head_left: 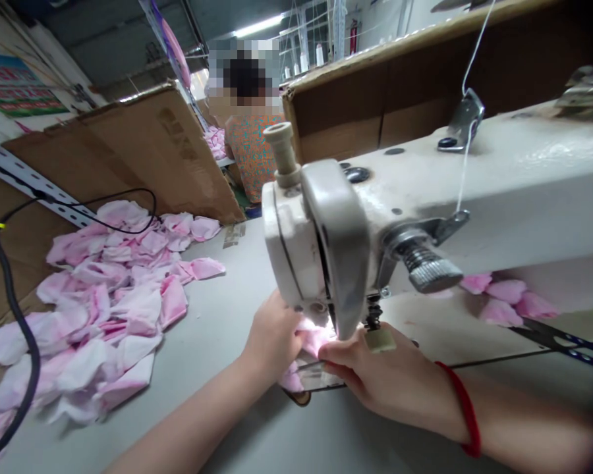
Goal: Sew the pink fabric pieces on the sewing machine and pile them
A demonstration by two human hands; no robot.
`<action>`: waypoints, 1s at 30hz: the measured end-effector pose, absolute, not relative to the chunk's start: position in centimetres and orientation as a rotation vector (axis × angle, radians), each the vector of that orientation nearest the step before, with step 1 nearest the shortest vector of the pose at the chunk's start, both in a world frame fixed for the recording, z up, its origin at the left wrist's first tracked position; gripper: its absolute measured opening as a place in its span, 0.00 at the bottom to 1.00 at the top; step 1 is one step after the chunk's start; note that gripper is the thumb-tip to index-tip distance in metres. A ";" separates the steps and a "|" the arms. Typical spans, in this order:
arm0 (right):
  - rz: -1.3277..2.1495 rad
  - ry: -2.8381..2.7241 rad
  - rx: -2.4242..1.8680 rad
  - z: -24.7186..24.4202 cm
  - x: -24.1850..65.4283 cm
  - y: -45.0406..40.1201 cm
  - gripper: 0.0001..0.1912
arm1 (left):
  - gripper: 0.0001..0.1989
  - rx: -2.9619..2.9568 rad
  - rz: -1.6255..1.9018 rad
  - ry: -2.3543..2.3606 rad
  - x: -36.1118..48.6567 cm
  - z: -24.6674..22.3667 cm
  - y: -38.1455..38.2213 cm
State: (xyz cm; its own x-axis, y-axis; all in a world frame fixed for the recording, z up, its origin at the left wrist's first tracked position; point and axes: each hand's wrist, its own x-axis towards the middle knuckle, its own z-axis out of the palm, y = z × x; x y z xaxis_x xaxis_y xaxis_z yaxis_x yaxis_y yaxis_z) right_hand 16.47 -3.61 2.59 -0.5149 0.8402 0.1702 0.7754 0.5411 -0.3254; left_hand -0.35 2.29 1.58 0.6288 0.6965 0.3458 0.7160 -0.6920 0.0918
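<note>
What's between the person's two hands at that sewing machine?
In the head view, pink fabric lies between the left hand and the right hand, beneath the sewing machine head.

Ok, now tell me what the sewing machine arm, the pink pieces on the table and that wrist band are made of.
The sewing machine arm looks like cream-painted metal, with a glossy enamel shine and scuffed patches. The pink pieces look like soft matte fabric, possibly padded, since they crease and fold limply. The red band on the right wrist seems to be cord or elastic; the look leaves it open.
</note>
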 end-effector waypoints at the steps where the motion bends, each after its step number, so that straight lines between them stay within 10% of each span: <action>1: 0.293 -2.474 -1.335 2.7 16.5 -3.7 0.12 | 0.10 -2.767 -0.570 -1.175 -0.4 1.3 2.4; 13: 0.494 -2.497 -1.342 2.5 16.3 -4.3 0.10 | 0.08 -2.710 -0.221 -0.770 -0.3 3.4 -0.9; 23: 0.974 -2.214 -1.728 5.9 21.0 -1.4 0.10 | 0.13 -2.684 -0.669 -0.941 -0.7 1.2 1.1; 30: 0.642 -2.399 -1.780 3.6 20.1 -0.7 0.11 | 0.15 -2.642 -0.592 -0.945 -0.6 1.5 0.5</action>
State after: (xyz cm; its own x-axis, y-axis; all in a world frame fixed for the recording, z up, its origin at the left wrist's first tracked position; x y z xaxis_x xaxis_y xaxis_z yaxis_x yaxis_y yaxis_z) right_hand 20.14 -0.75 3.62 -0.3185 0.9313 -0.1767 0.8952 0.2342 -0.3793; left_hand -0.58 0.54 1.47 0.7030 0.5402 0.4625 0.6520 -0.7493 -0.1159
